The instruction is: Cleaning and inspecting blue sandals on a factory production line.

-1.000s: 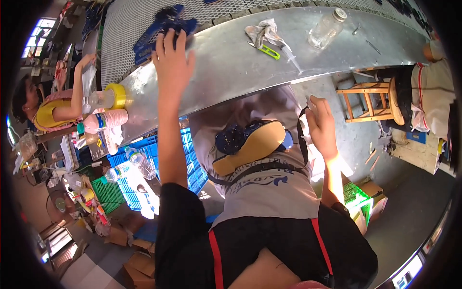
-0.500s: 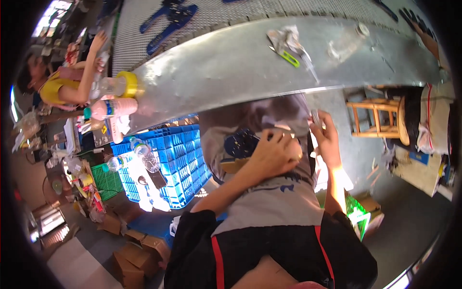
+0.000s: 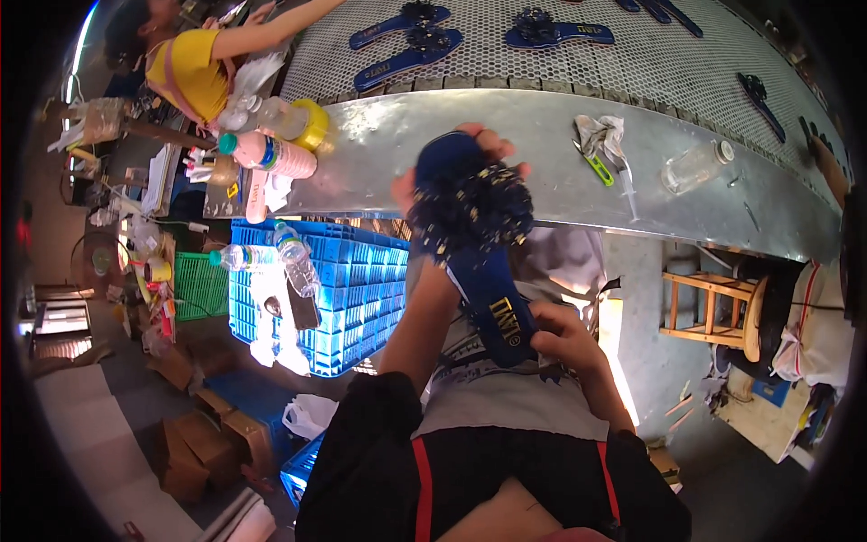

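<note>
Gold lettering [image 3: 503,318] marks the navy, pompom-topped flat slipper [image 3: 473,217] near the grey metal bench [image 3: 551,172] and some navy slippers [image 3: 562,34] beyond it — a blue label [image 3: 269,154] wraps the pink plastic bottle [image 3: 293,161] at its left end.

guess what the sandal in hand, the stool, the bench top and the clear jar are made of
Sandal: probably synthetic leather, the blue insole smooth with a slight sheen; its gold-flecked, ruffled rosette may be fabric.
Stool: apparently wood, likely varnished, from its warm yellow-brown colour.
Bench top: sheet metal, from its grey, streaky glare.
Jar: glass or hard plastic; its see-through walls leave that open.
</note>
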The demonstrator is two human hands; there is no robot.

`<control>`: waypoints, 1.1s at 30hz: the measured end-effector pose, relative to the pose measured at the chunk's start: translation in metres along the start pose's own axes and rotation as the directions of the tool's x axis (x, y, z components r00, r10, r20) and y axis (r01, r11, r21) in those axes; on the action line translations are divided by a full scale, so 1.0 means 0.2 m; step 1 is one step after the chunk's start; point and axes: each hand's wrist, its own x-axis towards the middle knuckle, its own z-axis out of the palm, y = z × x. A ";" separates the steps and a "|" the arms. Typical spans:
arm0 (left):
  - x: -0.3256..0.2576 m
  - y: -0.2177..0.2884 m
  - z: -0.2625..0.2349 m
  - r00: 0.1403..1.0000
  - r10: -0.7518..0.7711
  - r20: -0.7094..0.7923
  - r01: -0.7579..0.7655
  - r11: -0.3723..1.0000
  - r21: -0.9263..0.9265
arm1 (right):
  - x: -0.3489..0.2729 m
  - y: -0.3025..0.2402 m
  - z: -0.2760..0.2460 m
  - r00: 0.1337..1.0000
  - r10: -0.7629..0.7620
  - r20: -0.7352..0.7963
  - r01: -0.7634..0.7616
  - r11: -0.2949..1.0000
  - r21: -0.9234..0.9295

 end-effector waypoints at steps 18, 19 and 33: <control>0.11 0.12 0.07 0.897 -0.398 -0.190 0.441 0.834 0.333 | 0.10 0.07 -0.02 0.905 -0.157 -0.396 0.018 0.942 -0.334; 0.12 0.12 0.07 0.895 -0.403 -0.192 0.446 0.832 0.329 | 0.09 0.07 -0.02 0.902 -0.156 -0.402 0.016 0.943 -0.332; -0.07 -0.02 0.03 0.756 -0.595 -0.274 0.654 0.713 0.254 | 0.13 -0.60 -0.08 0.782 -0.623 -0.015 0.212 0.289 -0.934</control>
